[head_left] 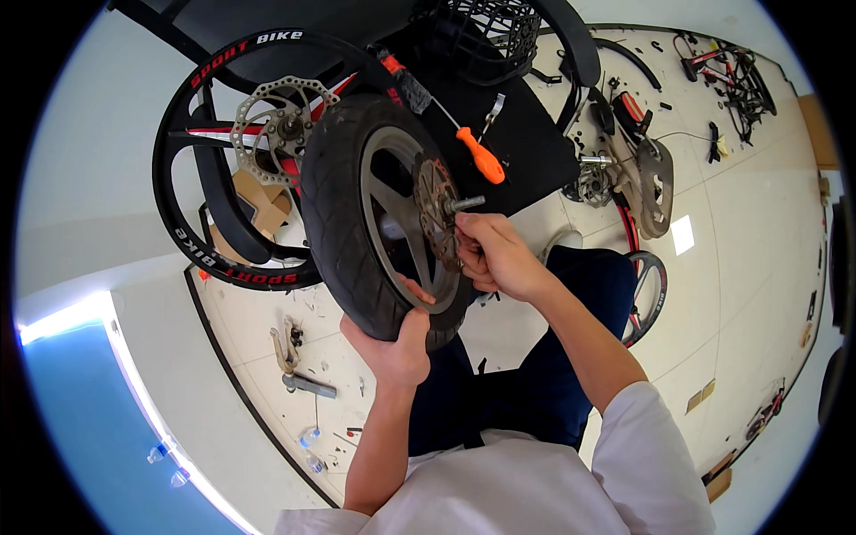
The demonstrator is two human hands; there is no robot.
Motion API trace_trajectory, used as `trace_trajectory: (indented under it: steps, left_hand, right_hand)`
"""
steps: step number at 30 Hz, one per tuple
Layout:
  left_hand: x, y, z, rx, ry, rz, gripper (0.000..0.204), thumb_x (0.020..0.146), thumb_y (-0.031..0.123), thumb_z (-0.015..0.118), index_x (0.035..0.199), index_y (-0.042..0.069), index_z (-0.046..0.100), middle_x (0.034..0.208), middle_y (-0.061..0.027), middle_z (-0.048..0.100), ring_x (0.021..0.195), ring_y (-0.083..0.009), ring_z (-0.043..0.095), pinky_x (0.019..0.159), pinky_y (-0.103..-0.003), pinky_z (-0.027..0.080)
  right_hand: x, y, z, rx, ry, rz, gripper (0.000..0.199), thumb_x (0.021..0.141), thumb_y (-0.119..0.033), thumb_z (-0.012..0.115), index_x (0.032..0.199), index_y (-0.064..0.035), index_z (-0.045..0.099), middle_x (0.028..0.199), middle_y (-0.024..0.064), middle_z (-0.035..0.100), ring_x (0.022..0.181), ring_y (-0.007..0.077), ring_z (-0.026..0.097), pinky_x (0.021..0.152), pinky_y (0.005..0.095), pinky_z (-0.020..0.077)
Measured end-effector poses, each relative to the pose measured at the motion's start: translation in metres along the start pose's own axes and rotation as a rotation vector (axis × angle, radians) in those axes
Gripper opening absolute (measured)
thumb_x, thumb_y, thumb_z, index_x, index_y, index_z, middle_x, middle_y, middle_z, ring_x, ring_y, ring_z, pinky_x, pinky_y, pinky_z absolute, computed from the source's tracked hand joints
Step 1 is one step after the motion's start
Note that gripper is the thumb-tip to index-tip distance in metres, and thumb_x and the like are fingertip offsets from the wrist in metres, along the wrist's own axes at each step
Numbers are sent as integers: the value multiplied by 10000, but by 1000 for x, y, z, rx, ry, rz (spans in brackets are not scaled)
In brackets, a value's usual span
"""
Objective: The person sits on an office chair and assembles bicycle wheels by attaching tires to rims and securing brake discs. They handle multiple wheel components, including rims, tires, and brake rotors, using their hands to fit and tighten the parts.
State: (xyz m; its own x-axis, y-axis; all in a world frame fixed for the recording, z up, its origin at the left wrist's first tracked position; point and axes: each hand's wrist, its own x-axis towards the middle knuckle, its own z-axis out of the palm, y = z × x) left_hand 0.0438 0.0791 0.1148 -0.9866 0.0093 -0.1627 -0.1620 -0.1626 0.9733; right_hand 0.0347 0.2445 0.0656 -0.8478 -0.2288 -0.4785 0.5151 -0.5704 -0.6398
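A small wheel with a thick black tyre and grey spoked rim stands tilted before me at the chair's front edge. My left hand grips it low, thumb on the tyre and fingertips inside the rim. On its right side sits a rusty brake disc, with a metal axle sticking out of the hub. My right hand is closed, thumb and fingers pinched against the disc just below the axle; whatever they hold is hidden. An orange-handled screwdriver lies on the black seat behind the wheel.
A larger black wheel with its own disc leans at the left. A black basket sits on the chair. Scooter parts, a hammer-like tool, bottles and cardboard lie about the tiled floor.
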Motion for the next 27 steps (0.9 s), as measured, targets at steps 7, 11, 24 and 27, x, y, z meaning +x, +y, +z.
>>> trace_trajectory:
  steps: [7, 11, 24, 27]
  left_hand:
    - [-4, -5, 1, 97, -28, 49, 177, 659, -40, 575, 835, -48, 578, 748, -72, 619, 679, -122, 579, 636, -255, 458]
    - [-20, -16, 6, 190, -51, 119, 220, 638, -21, 600, 856, -38, 578, 755, -63, 612, 671, -121, 566, 647, -249, 450]
    - [-42, -42, 16, 261, -66, 276, 299, 595, -5, 631, 887, -44, 580, 759, -69, 610, 645, -117, 571, 616, -244, 474]
    - [-45, -40, 21, 280, -81, 275, 279, 603, -19, 612, 877, -46, 576, 771, -78, 616, 674, -131, 583, 645, -252, 476]
  right_hand:
    - [-13, -11, 17, 20, 147, 128, 390, 997, -363, 407, 680, -154, 315, 511, -51, 230, 398, 71, 159, 367, 255, 127]
    - [-24, -28, 13, 24, 201, 304, 351, 980, -328, 399, 680, -172, 309, 511, -55, 214, 393, 73, 137, 364, 256, 111]
    - [-37, -32, 19, -9, 383, 427, 278, 945, -263, 382, 695, -164, 310, 547, -47, 222, 413, 76, 147, 366, 256, 117]
    - [-41, -30, 18, -89, 415, 378, 271, 938, -256, 381, 698, -148, 316, 554, -33, 266, 402, 74, 181, 356, 257, 141]
